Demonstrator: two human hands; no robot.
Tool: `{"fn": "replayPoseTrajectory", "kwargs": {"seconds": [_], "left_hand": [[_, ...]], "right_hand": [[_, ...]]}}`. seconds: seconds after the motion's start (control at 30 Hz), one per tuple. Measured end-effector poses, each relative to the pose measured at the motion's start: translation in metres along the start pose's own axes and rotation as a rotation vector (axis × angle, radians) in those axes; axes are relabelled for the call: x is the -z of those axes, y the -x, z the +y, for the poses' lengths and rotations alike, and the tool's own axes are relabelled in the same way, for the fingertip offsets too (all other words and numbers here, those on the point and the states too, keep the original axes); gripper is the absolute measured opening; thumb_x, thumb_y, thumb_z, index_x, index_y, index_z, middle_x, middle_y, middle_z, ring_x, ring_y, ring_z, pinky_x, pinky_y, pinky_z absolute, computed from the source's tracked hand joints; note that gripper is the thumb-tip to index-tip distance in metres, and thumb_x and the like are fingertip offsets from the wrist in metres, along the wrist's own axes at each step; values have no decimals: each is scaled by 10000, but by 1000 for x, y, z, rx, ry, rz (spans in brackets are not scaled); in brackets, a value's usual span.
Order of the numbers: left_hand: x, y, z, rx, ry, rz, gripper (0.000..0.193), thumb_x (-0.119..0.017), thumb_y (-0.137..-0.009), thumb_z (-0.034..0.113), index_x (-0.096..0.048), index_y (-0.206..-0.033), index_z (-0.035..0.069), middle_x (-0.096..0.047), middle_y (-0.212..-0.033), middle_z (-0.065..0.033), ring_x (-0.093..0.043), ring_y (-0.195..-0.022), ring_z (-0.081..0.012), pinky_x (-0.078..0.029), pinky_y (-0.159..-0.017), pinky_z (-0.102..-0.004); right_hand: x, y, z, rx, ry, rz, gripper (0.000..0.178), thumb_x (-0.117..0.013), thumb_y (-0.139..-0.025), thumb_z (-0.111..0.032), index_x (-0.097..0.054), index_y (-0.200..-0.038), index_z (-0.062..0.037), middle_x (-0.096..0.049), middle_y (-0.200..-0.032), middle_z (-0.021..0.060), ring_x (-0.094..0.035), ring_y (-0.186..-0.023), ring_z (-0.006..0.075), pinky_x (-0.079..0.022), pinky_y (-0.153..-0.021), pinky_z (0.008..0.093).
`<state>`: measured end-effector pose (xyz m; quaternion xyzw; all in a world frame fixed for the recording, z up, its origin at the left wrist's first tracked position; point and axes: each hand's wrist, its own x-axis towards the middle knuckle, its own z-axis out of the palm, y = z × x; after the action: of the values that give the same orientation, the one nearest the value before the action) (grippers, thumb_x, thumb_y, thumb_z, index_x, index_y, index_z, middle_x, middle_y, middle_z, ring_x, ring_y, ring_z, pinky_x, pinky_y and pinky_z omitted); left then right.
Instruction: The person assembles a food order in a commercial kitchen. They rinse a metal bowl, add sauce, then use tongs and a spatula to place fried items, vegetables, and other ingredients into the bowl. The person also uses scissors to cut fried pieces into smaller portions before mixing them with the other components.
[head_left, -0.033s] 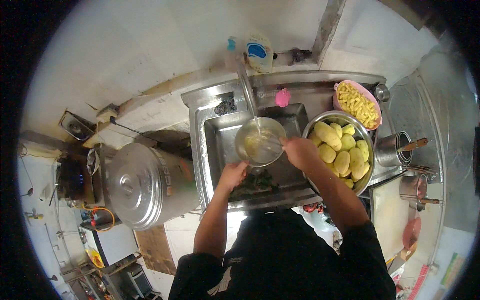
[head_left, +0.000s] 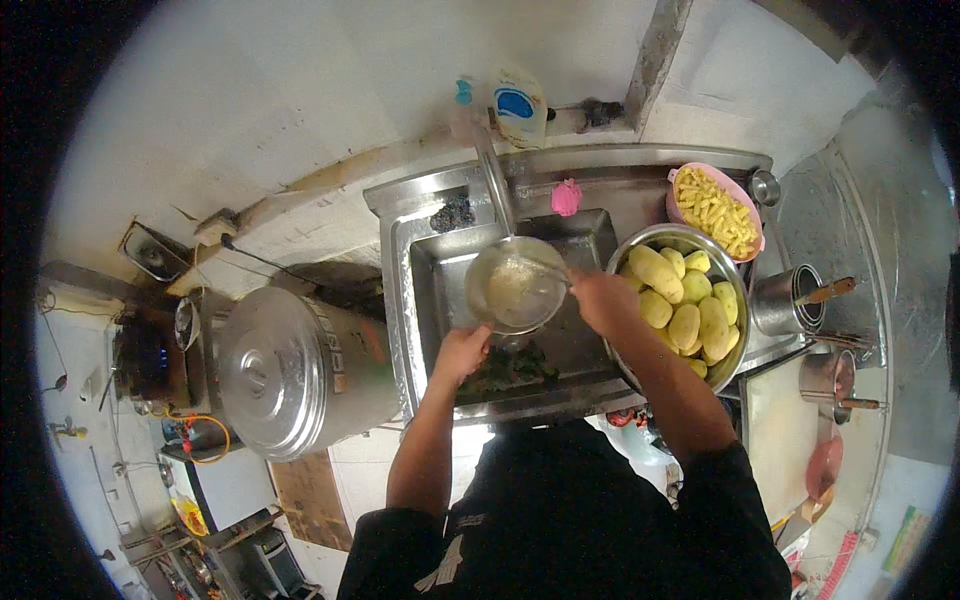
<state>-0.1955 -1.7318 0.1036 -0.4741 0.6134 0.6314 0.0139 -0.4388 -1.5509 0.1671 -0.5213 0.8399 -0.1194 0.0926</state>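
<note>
My left hand (head_left: 463,355) pinches the near-left rim of a round metal bowl (head_left: 481,288) held over the sink (head_left: 424,310). In the bowl lies a pale, yellowish liquid (head_left: 510,282). My right hand (head_left: 606,303) is closed around the handle of a whisk (head_left: 552,271), whose wires reach into the bowl and look blurred. The faucet (head_left: 493,185) comes down to the bowl's far rim. Dark green leaves (head_left: 512,366) lie on the sink floor below my left hand.
Right of the sink stands a large metal basin (head_left: 741,318) of peeled potatoes (head_left: 685,326). Behind it sits a pink basket (head_left: 757,214) with yellow pieces (head_left: 718,212). A pink cloth (head_left: 566,197) lies on the back ledge. A big lidded pot (head_left: 265,370) stands at left.
The bowl has shifted slightly to the left. The whisk has moved toward the far side of the bowl, and both hands have shifted a little.
</note>
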Motion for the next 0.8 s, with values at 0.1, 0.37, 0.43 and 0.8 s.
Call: {"fn": "replayPoseTrajectory", "kwargs": {"seconds": [0.1, 0.37, 0.43, 0.8], "left_hand": [[15, 12, 8, -163, -479, 240, 528, -600, -885, 505, -716, -778, 1, -657, -654, -169, -639, -598, -312, -502, -599, -423], [21, 45, 41, -259, -1020, 419, 494, -568, -884, 531, -758, -815, 80, -711, -776, -187, -706, -773, -377, -562, -706, -474], [30, 49, 44, -277, -1105, 422, 485, -572, -885, 535, -757, -816, 92, -712, -763, -177, -711, -754, -362, -566, -684, -467], [57, 38, 65, -526, -1138, 678, 404, -646, -861, 495, -689, -730, 115, -668, -634, -125, -681, -596, -326, -539, -545, -441]], "right_hand": [[-20, 4, 9, -230, -59, -12, 318, -566, -960, -264, -634, -1250, -151, -683, -864, 183, -664, -818, 414, -524, -700, 529], [-48, 4, -37, -56, 0, 42, 296, -561, -975, -295, -611, -1239, -169, -688, -833, 175, -671, -730, 403, -522, -611, 535], [-43, 1, -24, -52, 121, 157, 301, -556, -979, -293, -601, -1254, -179, -687, -823, 170, -670, -708, 400, -513, -580, 538], [-110, 55, -50, -68, -873, -107, 371, -615, -960, -386, -638, -1135, -59, -687, -844, 144, -665, -684, 291, -518, -632, 434]]}}
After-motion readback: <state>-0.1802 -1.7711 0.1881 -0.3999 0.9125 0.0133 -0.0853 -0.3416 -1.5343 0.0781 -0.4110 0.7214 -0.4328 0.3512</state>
